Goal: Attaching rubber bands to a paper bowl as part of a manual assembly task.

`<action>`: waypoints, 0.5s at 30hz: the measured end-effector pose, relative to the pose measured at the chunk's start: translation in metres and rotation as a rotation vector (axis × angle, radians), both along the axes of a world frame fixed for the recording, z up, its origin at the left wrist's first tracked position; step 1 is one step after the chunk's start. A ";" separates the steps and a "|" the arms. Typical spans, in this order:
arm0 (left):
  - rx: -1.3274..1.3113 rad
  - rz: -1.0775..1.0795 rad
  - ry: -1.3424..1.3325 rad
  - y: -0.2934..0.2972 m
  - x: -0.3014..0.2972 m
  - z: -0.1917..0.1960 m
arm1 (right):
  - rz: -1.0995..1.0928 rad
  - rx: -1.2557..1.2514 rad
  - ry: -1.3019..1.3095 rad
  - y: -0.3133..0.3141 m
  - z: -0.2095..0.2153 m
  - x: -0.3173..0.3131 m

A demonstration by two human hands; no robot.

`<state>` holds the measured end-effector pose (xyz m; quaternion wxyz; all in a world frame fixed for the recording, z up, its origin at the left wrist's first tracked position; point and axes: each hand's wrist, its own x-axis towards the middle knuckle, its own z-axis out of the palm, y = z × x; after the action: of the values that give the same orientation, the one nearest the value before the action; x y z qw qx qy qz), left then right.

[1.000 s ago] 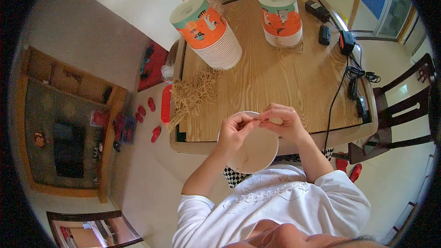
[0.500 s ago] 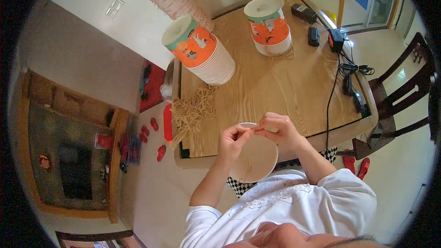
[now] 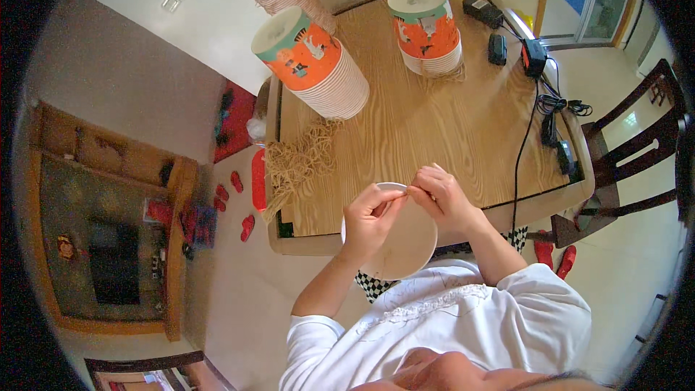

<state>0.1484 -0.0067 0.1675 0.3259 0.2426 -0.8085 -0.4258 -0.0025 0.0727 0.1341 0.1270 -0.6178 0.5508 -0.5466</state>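
Observation:
A white paper bucket (image 3: 398, 253) is in front of my body at the table's near edge, its round mouth facing up toward me. My left hand (image 3: 371, 219) is closed in a pinch at the bucket's far rim, thumb stretched along the inside. Beside it, my right hand (image 3: 441, 195) pinches the same stretch of rim, fingers curled and its tips almost touching the left ones. Any small thing between the fingertips is too small to make out. A thin brownish strand seems to lie inside the bucket.
Stacked orange-and-green paper buckets (image 3: 311, 61) stand upside down on the wooden table (image 3: 405, 137), with another stack (image 3: 425, 29) farther right. Tan strings (image 3: 300, 163) lie in a tangle at the left edge. Black adapters and cables (image 3: 534, 58) run along the right; a dark chair (image 3: 630, 152) stands beyond.
The view has shifted slightly, so the table things sit higher. My right fingers have curled in closer to the rim, and the left fingertips have moved a little along it.

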 end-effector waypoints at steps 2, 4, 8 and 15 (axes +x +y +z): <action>0.081 0.004 -0.022 -0.002 0.002 -0.001 | 0.011 0.058 -0.032 0.003 -0.001 -0.002; 0.160 0.008 -0.044 -0.004 0.002 0.000 | 0.023 0.113 -0.063 0.004 0.003 -0.001; 0.611 -0.013 0.015 -0.008 -0.001 0.006 | 0.088 -0.056 -0.331 0.004 0.009 0.002; 0.702 -0.060 0.038 -0.007 0.000 0.008 | 0.021 -0.184 -0.163 0.004 -0.004 -0.004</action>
<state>0.1483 -0.0134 0.1753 0.2252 0.3078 -0.6134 -0.6916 -0.0061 0.0769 0.1305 0.1198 -0.5860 0.4799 -0.6418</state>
